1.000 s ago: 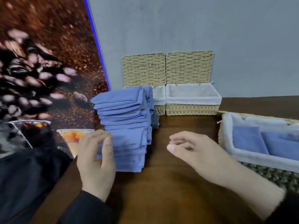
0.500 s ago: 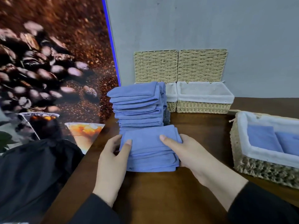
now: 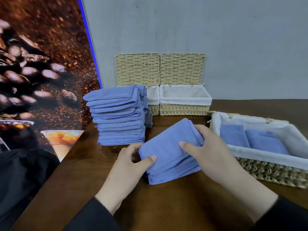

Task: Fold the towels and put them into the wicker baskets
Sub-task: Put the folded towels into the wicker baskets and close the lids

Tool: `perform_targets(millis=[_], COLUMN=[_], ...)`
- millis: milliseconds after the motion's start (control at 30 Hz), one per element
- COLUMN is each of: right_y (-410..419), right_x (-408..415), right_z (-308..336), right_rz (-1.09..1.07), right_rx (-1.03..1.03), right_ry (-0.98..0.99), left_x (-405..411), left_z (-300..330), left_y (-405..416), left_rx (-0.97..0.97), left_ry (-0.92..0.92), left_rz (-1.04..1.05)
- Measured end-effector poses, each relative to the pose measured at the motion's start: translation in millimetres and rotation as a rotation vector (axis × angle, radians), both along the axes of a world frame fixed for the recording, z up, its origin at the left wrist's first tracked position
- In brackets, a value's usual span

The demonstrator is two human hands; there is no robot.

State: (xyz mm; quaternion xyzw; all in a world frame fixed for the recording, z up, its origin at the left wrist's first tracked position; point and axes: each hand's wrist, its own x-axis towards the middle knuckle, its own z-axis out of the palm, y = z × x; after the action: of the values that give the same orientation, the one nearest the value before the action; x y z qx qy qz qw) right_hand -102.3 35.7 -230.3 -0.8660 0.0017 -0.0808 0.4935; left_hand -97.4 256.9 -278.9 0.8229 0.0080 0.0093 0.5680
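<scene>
Over brown table [image 3: 166, 205], both hands grip folded towels [image 3: 168, 157].

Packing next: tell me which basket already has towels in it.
The basket on the right, beside the right hand, holds folded towels; the two back baskets look empty.

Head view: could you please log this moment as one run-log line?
left hand: grips towel bundle | right hand: grips bundle | bundle: beside stack | near basket: holds folded towels
</scene>
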Motion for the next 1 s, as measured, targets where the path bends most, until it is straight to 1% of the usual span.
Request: perform_targets(millis=[67,133,167,233,300,367,433,500,567,633,700,733,767,833,867,900,1000], right_y=[-3,-7,-8,-10,-14,-22,-33,-44,-60,-83,-107,-119,-130,-146,-150,-154,-160], right_x=[-2,-4,-3,-2,1,4,5,2,0,1,4,7,11,22,27,33,46], right_z=[6,13,18,28,40,52,60,62,63,68,77,80,81,77,73,68,49], right_rz=[0.020,0.049,0.059,0.077,0.079,0.057,0.082,0.118,0.059,-0.035,-0.079,-0.085,-0.094,-0.134,-0.150,-0.166,-0.217], right_rx=[0.052,0.149,0.198,0.295,0.445,0.637,0.778,0.769,0.711,0.659,0.592,0.566,0.536,0.459,0.425,0.394,0.274], right_ry=[-0.057,-0.093,-0.103,-0.124,-0.153,-0.143,-0.056,0.058,0.064,0.026,0.047,0.077,0.114,0.196,0.238,0.272,0.345], left_x=[3,8,12,19,23,26,28,30,32,39,55,66,74,88,92,93,94], left_z=[13,34,46,69,87,99,104,104,101,93,78,69,60,40,32,26,15], left_y=[1,-1,-4,-13,-27,-46,-67,-87,-103,-105,-93,-82,-72,-55,-51,-49,-52], left_rx=[0.115,0.139,0.119,0.049,-0.026,-0.140,-0.286,-0.352,-0.350,-0.239,-0.014,0.129,0.276,0.500,0.551,0.562,0.519], left_ry=[-0.076,-0.154,-0.170,-0.120,-0.043,-0.018,-0.024,-0.041,-0.058,-0.151,-0.286,-0.315,-0.303,-0.197,-0.148,-0.117,-0.112], left_rz=[0.025,-0.024,-0.084,-0.228,-0.342,-0.362,-0.316,-0.313,-0.387,-0.417,-0.378,-0.397,-0.453,-0.580,-0.620,-0.645,-0.627])
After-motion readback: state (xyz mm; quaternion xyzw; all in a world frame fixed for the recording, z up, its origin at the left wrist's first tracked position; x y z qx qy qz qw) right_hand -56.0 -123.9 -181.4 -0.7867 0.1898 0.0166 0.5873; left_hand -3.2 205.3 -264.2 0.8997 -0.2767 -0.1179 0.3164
